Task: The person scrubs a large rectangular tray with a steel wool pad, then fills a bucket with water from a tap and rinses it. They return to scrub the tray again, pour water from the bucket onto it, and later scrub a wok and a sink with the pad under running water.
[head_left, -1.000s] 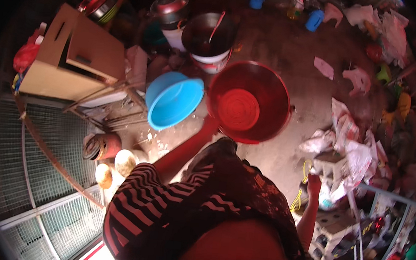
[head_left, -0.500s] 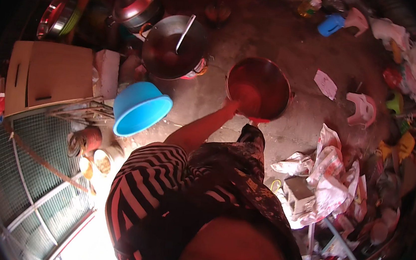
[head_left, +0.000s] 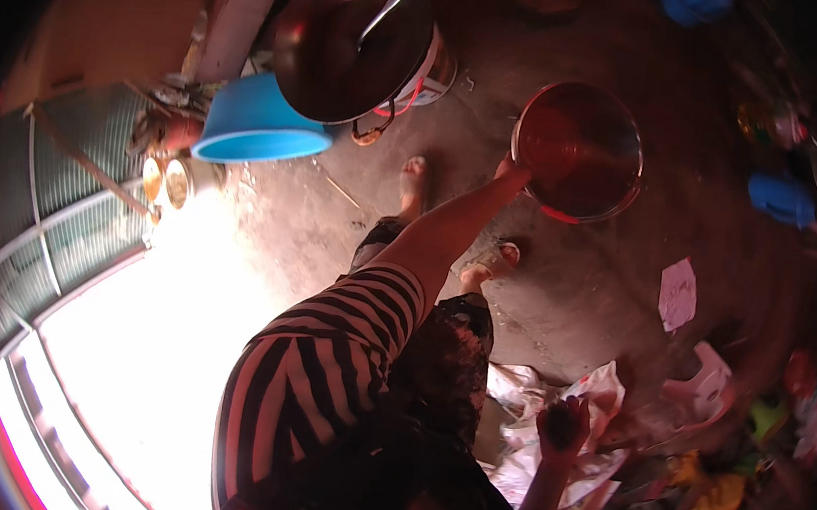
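My left hand [head_left: 513, 175] is closed on the near-left rim of a round, deep bucket [head_left: 580, 154] that looks reddish in this light. The bucket's open mouth faces up toward me, and its inside is dark. My left arm, in a black-and-white striped sleeve, is stretched out ahead. Low on the right, my right hand [head_left: 564, 425] hangs in front of crumpled white plastic sacks [head_left: 511, 467]. It is dark and blurred, so its fingers do not show clearly. Whether it touches the sacks cannot be told.
A wok [head_left: 343, 62] with a metal-handled utensil [head_left: 393, 6] sits on a stove at upper left. Beside it stands a blue basin [head_left: 254, 127]. A pink stool [head_left: 706, 387], a sheet of paper [head_left: 678, 294] and a blue container [head_left: 781, 199] lie to the right. Bright light floods the lower left.
My view has turned and moved closer to the wok and basin. The bucket, still in my left hand, sits farther right in view. My feet have stepped apart, and my right hand has appeared.
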### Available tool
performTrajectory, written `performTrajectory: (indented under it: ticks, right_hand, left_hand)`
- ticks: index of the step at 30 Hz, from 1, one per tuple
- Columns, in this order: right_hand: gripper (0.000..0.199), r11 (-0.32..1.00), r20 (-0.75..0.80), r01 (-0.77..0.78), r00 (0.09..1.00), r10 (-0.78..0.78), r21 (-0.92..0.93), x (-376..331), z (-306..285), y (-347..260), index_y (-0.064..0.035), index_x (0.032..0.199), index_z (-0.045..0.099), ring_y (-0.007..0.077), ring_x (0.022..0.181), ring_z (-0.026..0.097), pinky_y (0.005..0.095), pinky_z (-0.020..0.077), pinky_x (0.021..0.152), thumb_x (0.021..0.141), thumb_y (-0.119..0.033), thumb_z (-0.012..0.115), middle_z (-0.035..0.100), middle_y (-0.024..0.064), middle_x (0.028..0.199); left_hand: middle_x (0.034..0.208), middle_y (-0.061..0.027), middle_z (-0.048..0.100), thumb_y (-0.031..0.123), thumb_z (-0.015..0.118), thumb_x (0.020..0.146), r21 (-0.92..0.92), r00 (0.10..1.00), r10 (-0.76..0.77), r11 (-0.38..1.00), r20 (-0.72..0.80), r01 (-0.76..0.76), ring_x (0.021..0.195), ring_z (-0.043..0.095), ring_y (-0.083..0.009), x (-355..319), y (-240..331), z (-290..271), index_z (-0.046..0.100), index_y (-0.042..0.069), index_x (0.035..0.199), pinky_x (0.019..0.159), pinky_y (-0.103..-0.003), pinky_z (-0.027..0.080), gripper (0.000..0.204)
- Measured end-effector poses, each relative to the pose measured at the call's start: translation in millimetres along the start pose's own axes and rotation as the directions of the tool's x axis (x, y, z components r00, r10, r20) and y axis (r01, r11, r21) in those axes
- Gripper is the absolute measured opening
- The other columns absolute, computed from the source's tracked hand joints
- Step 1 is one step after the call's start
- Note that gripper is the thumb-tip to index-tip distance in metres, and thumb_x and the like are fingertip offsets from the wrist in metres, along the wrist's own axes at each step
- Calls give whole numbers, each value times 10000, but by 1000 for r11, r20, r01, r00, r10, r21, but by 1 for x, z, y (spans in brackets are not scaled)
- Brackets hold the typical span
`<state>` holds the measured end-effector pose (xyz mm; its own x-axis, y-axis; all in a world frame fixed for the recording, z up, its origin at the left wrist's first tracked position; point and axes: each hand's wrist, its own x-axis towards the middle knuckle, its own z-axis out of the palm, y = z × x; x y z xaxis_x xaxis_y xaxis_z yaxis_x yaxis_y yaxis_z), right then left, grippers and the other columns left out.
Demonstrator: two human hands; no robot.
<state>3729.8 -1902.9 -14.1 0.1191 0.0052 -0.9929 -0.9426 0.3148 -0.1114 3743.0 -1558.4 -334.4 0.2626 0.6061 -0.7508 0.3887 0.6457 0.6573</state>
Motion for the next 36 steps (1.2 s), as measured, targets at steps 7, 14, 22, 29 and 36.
performTrajectory:
  ticks: [7,14,22,29,36]
  right_hand:
    - [242,931,462,98,883,81,-351,60,130,-28,-72,945,517,247,937,495,388,438,759,815,-276,533,474,128,1116]
    - [115,105,657,655,709,257,-748,85,435,11,-81,836,541,80,716,470,212,389,627,777,-156,605,502,-4,748]
    - [319,-687,951,715,108,291,129,104,734,212,-89,1074,514,252,976,556,371,459,797,782,-206,570,562,101,1052]
    - [451,-704,860,710,372,350,-20,194,855,311,-43,1097,513,234,962,551,332,432,805,704,-221,648,577,127,1021]
    - [450,-682,736,712,550,394,-168,147,855,282,-17,1024,542,192,897,551,315,417,783,663,-233,703,589,96,963]
  left_hand:
    - [878,-165,614,174,511,739,320,1000,-5,947,31,-5,633,624,-301,77,-39,-27,503,83,1124,450,-358,474,396]
    - [877,-89,591,169,477,826,-391,907,-152,865,393,315,787,577,-216,56,-59,-55,555,56,1032,650,-360,486,247]
    - [1084,-88,498,153,437,854,-454,929,368,824,-26,-339,952,517,-234,-72,-3,-199,474,66,1112,799,-314,442,275]
    - [744,-81,551,181,488,764,-923,964,-62,-311,258,227,801,527,-230,-87,142,-237,552,63,782,833,-381,389,135]
    - [541,-6,406,201,496,751,-983,995,-45,-163,91,83,571,432,-160,-81,119,-249,415,115,567,679,-332,405,219]
